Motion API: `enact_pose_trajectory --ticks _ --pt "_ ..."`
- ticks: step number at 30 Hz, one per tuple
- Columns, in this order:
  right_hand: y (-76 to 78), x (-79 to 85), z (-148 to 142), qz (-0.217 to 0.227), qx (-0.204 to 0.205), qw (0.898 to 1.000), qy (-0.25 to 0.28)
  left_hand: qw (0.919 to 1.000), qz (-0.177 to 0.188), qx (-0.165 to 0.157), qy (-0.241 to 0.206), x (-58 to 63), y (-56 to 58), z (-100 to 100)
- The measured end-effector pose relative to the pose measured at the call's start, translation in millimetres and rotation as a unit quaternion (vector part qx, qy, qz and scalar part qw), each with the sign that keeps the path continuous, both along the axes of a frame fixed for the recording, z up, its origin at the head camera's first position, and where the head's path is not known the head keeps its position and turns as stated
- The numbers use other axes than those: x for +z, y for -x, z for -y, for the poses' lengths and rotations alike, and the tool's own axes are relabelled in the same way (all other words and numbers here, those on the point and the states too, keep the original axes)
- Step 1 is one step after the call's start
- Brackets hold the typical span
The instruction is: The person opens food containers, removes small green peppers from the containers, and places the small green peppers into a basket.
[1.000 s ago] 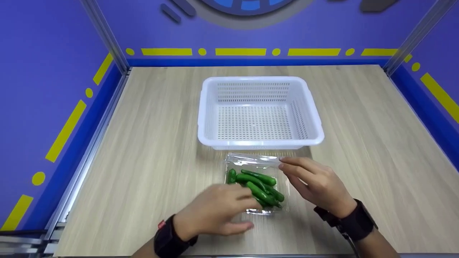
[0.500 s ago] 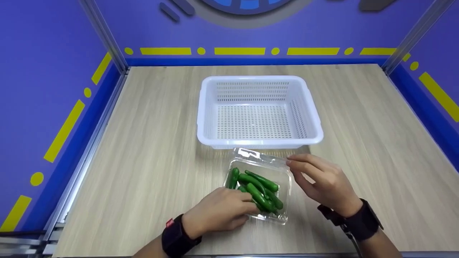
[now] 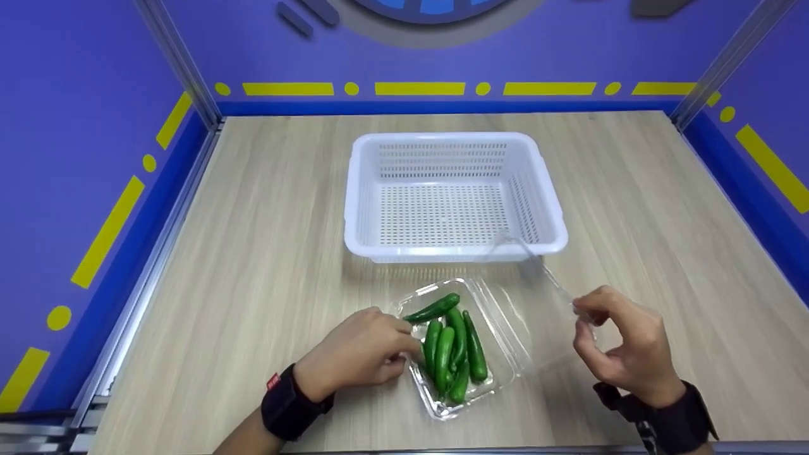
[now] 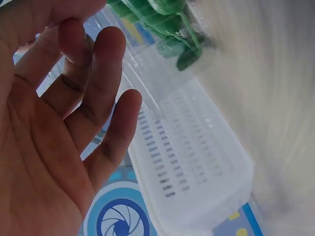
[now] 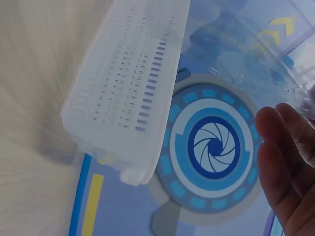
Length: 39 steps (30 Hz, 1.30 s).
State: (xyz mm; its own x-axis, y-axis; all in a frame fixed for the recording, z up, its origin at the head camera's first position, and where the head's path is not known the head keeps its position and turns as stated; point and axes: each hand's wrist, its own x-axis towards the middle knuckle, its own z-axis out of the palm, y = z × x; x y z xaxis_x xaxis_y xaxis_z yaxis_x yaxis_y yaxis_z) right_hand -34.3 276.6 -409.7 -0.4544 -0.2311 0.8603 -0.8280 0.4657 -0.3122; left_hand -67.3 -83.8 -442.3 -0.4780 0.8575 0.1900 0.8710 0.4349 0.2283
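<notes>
A clear plastic clamshell box (image 3: 505,338) stands turned at an angle on the table, holding several green chili peppers (image 3: 444,354). My left hand (image 3: 360,351) holds the box at its left edge, its fingertips partly hidden beside the peppers. In the left wrist view, the peppers (image 4: 167,19) show through the plastic beyond my curled fingers. With thumb and forefinger my right hand (image 3: 626,344) pinches the transparent lid (image 3: 556,283), which is raised and tilted open toward the right. The lid appears faint and blurred in front of the basket's near right corner.
Just behind the box stands a white perforated plastic basket (image 3: 442,253), nothing visible inside it. The wooden table (image 3: 265,221) is bounded by blue panels (image 3: 95,158) with yellow marks at the back and sides.
The lid has come up and swung open to the right in my right hand. The box has turned, its peppers shifting with it. My left hand has moved slightly left.
</notes>
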Motion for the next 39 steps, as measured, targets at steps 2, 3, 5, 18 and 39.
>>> enact_pose_trajectory --ticks 2,3,5,18,39 --pt "-4.4 -3.2 -3 0.008 0.007 1.000 0.005 0.9999 0.008 0.014 -0.003 -1.4 4.0 3" --pt "-6.6 -5.0 -5 0.011 0.010 1.000 0.009 0.9997 0.013 0.020 -0.005 -2.3 5.9 4" --pt "-10.8 -9.4 -8 0.020 0.011 1.000 0.011 0.9992 0.021 0.033 -0.010 -3.9 9.2 6" --pt "-28.1 -58.6 -41 0.100 -0.026 0.993 -0.057 0.9960 0.025 0.082 -0.026 -8.1 27.5 17" --pt "-29.2 -44.5 -27 0.299 -0.145 0.895 -0.298 0.9357 -0.009 0.293 -0.196 27.2 86.2 35"
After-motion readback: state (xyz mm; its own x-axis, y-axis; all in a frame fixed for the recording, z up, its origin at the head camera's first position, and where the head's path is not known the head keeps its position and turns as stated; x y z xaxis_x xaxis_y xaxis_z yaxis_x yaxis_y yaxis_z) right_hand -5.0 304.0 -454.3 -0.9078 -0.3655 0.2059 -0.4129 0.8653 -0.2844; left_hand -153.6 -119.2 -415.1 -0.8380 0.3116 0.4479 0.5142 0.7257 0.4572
